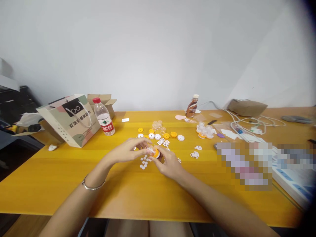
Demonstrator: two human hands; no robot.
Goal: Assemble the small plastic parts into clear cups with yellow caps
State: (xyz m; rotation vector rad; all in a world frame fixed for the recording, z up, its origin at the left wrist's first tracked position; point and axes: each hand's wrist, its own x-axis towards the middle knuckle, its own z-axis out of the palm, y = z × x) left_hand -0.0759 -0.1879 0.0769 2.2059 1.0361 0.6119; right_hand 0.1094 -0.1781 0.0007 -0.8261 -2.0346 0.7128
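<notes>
Between my two hands, over the middle of the table, is a small clear plastic container with an orange and white cap (155, 153). My left hand (138, 148) has its fingers around the clear end, and something white shows inside. My right hand (168, 161) grips the capped end. Small white discs (143, 162) lie on the table just below my hands. Behind them is a row of orange and white round caps (166, 135), with clear cups (157, 125) further back. White lattice-like cut-out pieces (166, 143) lie close by, partly hidden by my right hand.
At the left stand a paper bag (74, 121), a cardboard box (108, 102) and a red-capped water bottle (104, 118). A brown drink bottle (192, 106) stands at the back. To the right are a cluster of clear capped containers (205, 130), white cables (233, 121) and a power strip (288, 181).
</notes>
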